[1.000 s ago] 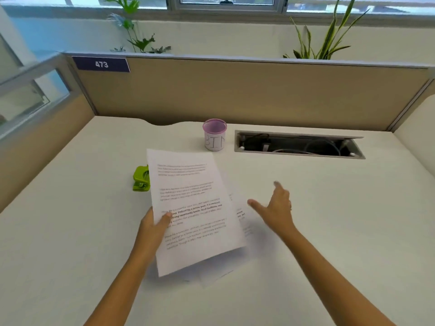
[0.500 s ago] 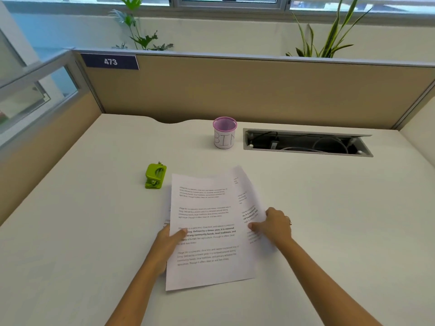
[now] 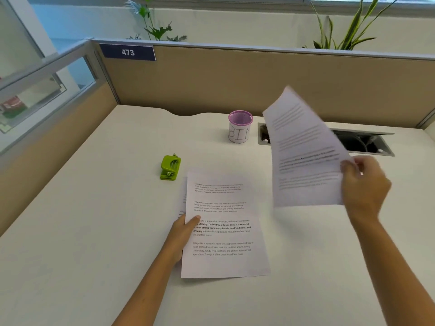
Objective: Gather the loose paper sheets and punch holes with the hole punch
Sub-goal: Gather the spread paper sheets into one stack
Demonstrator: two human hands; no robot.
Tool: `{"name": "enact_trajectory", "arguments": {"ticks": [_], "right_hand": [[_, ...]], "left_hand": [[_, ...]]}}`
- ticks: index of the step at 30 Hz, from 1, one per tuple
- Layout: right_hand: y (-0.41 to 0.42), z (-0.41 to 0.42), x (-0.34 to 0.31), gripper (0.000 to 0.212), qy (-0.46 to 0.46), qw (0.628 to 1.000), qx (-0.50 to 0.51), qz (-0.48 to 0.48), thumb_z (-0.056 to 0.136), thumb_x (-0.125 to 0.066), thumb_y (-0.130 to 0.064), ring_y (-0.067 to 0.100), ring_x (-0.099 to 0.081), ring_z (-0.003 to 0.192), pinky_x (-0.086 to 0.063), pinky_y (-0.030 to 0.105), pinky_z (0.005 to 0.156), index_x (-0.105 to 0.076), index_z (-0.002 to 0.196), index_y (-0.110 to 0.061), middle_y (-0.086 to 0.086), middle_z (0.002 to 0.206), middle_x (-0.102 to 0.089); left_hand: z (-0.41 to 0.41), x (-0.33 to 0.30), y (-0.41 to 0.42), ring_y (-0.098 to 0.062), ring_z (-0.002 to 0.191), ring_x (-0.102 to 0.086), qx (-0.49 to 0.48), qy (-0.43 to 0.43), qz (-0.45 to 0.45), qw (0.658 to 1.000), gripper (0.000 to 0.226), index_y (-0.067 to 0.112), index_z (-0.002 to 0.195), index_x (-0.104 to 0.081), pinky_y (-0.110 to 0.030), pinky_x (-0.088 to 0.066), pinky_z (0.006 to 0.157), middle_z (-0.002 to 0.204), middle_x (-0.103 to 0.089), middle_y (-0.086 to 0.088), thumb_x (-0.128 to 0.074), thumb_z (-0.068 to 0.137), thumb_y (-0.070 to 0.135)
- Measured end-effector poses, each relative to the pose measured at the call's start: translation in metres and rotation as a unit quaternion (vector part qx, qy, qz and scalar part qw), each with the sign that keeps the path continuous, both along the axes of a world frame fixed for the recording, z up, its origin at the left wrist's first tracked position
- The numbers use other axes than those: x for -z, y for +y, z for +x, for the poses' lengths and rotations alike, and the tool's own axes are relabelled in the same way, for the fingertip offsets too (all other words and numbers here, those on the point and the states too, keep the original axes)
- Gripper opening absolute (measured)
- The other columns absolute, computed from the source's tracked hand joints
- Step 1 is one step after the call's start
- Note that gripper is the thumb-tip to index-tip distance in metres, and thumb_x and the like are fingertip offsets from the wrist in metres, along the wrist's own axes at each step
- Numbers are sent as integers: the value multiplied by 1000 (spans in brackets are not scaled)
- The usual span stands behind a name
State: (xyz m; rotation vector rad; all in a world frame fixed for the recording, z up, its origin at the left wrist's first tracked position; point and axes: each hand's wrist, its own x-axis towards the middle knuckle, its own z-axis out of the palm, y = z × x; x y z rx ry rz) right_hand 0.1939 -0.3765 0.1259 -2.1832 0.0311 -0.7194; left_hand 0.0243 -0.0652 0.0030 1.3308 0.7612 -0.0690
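Observation:
A printed paper sheet (image 3: pixel 223 229) lies flat on the white desk (image 3: pixel 94 231), with the edge of another sheet peeking out along its left side. My left hand (image 3: pixel 186 231) holds that stack at its left edge, thumb on top. Off to the right, my right hand (image 3: pixel 363 184) pinches a second printed sheet (image 3: pixel 303 156) by its right edge and keeps it raised and tilted above the desk, blurred. A small green hole punch (image 3: pixel 170 167) stands on the desk just beyond the flat stack's top left corner, apart from both hands.
A purple mesh cup (image 3: pixel 240 127) labelled BIN stands at the back of the desk. To its right an open cable slot (image 3: pixel 367 142) sits partly behind the raised sheet. Beige partition walls (image 3: pixel 235 78) close the back and left sides.
My right hand has pulled a sheet out from under the stack and lifted it up and to the right. My left hand has kept holding the stack's left edge.

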Motion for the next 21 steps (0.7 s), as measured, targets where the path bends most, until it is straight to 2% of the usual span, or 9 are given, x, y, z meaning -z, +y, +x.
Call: {"name": "enact_trajectory", "arguments": {"ticks": [2, 4, 6, 9, 11, 13, 15, 18, 21], "right_hand": [[3, -4, -1, 16, 54, 997, -34, 51, 88, -59, -22, 20, -55, 74, -37, 21, 63, -63, 94, -8, 4, 85, -61], [14, -13, 14, 13, 131, 987, -75, 62, 85, -63, -21, 23, -57, 75, -39, 27, 68, -65, 92, -10, 7, 83, -63], [31, -31, 38, 8, 200, 970, -119, 67, 84, -65, -17, 24, -58, 72, -39, 29, 65, -65, 86, -10, 10, 79, -66], [56, -64, 77, 6, 278, 943, -170, 71, 83, -67, -15, 23, -58, 69, -40, 26, 57, -64, 81, -10, 6, 75, -66], [67, -82, 97, 6, 326, 925, -178, 74, 84, -65, -16, 19, -59, 69, -39, 24, 55, -62, 83, -12, 3, 78, -66], [74, -92, 108, 6, 359, 913, -175, 81, 86, -62, -18, 12, -59, 71, -39, 22, 54, -61, 87, -12, 1, 85, -66], [76, -96, 113, 8, 370, 911, -177, 52, 86, -61, -20, 7, -58, 72, -39, 21, 55, -59, 89, -13, 1, 87, -65], [72, -91, 115, 11, 384, 902, -199, 3, 83, -64, -21, 16, -61, 77, -49, 30, 64, -59, 87, -12, 2, 88, -66], [63, -80, 114, 25, 386, 895, -207, 88, 81, -71, -20, 21, -61, 93, -50, 35, 80, -60, 103, -13, 2, 103, -64]], "left_hand": [[0, -1, 0, -19, 87, -72, 2, -4, 12, 1000, 21, 28, 113, -59, -37, -59, 69, 102, -73, 1, -54, 93, 32], [0, -3, -2, -18, 89, -71, -5, -2, 11, 1000, 26, 28, 117, -55, -35, -58, 68, 104, -71, 2, -48, 95, 41], [1, -5, -3, -17, 91, -70, -22, 2, -24, 999, 33, 29, 117, -55, -33, -57, 68, 104, -71, 2, -39, 96, 49], [1, -5, -3, -26, 97, -69, -33, 16, -55, 998, 50, 25, 119, -61, -43, -55, 86, 107, -72, -8, -31, 94, 57], [1, -6, -4, -26, 96, -69, -30, 14, -39, 999, 48, 24, 114, -65, -44, -54, 89, 106, -73, -7, -37, 93, 57], [0, -8, -6, -19, 87, -71, -16, 0, 33, 999, 25, 24, 103, -67, -34, -57, 76, 103, -74, -3, -53, 92, 41], [-1, -7, -7, -14, 84, -69, 15, -4, 156, 988, 9, 24, 96, -66, -27, -55, 70, 105, -72, -1, -59, 90, 23], [0, -9, -13, -14, 85, -66, 36, -1, 272, 962, 17, 20, 105, -66, -25, -52, 68, 100, -71, 1, -59, 89, 21], [2, -15, -14, -14, 86, -66, 21, -25, 281, 959, 16, 20, 104, -67, -21, -51, 67, 97, -70, 3, -61, 89, 21]]}}
